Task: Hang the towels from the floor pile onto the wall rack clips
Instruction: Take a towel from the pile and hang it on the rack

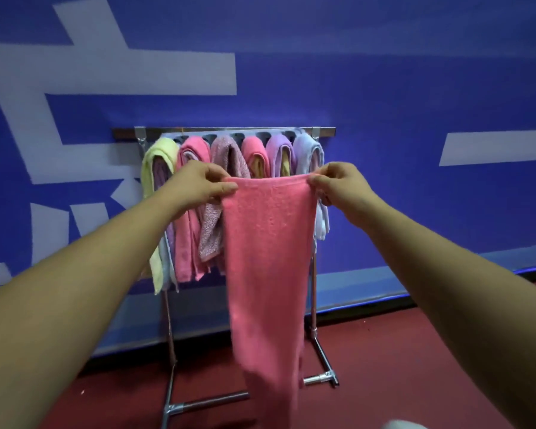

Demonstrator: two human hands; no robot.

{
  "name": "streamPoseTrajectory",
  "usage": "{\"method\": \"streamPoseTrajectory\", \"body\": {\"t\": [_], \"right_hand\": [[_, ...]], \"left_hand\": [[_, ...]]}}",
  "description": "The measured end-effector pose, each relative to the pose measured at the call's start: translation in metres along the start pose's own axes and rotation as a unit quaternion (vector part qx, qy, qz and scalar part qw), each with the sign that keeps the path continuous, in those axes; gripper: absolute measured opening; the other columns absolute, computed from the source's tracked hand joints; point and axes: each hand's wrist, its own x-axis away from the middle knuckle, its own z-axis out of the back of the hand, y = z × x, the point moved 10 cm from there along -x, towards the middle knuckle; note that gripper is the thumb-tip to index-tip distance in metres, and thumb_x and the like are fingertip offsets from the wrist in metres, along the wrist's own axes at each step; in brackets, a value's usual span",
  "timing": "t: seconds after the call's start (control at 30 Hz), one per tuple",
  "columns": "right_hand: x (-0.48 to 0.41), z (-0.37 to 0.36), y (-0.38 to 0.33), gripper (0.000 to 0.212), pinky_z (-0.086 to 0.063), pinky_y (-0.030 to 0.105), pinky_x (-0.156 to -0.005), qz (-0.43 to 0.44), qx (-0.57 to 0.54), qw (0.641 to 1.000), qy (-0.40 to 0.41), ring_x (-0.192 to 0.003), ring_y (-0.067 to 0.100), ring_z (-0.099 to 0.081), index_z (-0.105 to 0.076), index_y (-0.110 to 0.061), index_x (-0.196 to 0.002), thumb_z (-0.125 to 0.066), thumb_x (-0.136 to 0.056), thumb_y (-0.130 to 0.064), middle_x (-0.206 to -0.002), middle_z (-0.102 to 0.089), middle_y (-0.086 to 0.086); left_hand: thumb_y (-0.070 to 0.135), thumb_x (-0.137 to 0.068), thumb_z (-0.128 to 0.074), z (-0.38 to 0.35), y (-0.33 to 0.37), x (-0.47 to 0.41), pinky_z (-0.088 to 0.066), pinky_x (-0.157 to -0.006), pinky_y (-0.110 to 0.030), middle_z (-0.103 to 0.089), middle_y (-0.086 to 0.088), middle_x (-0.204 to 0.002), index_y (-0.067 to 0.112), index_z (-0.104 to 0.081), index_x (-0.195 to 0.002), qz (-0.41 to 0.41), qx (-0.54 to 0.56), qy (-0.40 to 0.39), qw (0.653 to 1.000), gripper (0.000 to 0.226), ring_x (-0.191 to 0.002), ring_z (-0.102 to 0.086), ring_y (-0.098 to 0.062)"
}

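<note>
A long pink towel (pixel 268 258) hangs straight down in front of me, stretched by its top edge between both hands. My left hand (pixel 198 184) pinches the top left corner and my right hand (pixel 338 184) pinches the top right corner. Behind it stands a metal rack (pixel 223 131) with a grey clip bar, close to the wall. Several towels hang from its clips: a yellow towel (pixel 155 168), a pink towel (pixel 192 150), a speckled mauve towel (pixel 229 156), another pink towel (pixel 254 150), a purple towel (pixel 279 147) and a pale lilac towel (pixel 307 147).
The rack's chrome legs and feet (pixel 321 379) rest on a dark red floor (pixel 415 351). A blue wall with white lettering (pixel 384 88) runs behind. A white object (pixel 399 425) shows at the bottom edge.
</note>
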Motion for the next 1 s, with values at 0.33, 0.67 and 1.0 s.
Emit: {"method": "streamPoseTrajectory", "body": {"t": [0.33, 0.67, 1.0], "right_hand": [[-0.003, -0.004, -0.017, 0.023, -0.051, 0.026, -0.062, 0.046, -0.033, 0.998, -0.012, -0.059, 0.013, -0.058, -0.064, -0.01, -0.112, -0.071, -0.09, -0.008, -0.073, -0.063, 0.005], [-0.014, -0.004, -0.006, 0.009, -0.057, 0.033, -0.079, 0.041, 0.08, 0.995, 0.053, -0.084, 0.015, -0.07, -0.072, -0.019, -0.085, -0.078, -0.085, -0.026, -0.083, -0.072, -0.002], [-0.01, -0.021, 0.0, 0.009, -0.043, 0.018, -0.049, 0.004, 0.023, 0.999, 0.029, -0.056, 0.009, -0.059, -0.072, -0.013, -0.085, -0.079, -0.085, -0.019, -0.07, -0.067, -0.001]], "left_hand": [[0.019, -0.092, -0.067, 0.017, 0.01, -0.002, -0.052, -0.074, -0.035, -0.066, 0.002, -0.077, 0.021, -0.072, -0.087, -0.013, -0.037, 0.03, 0.999, 0.008, -0.075, -0.059, -0.016], [0.013, -0.096, -0.056, -0.021, 0.016, 0.019, -0.045, -0.056, -0.026, -0.059, -0.004, -0.072, 0.007, -0.057, -0.087, 0.011, -0.022, -0.139, 0.99, 0.011, -0.06, -0.057, -0.016], [0.002, -0.095, -0.059, -0.068, 0.052, 0.048, -0.056, -0.086, -0.028, -0.071, -0.009, -0.114, 0.004, -0.064, -0.12, -0.022, 0.053, -0.359, 0.932, 0.026, -0.105, -0.068, -0.017]]}}
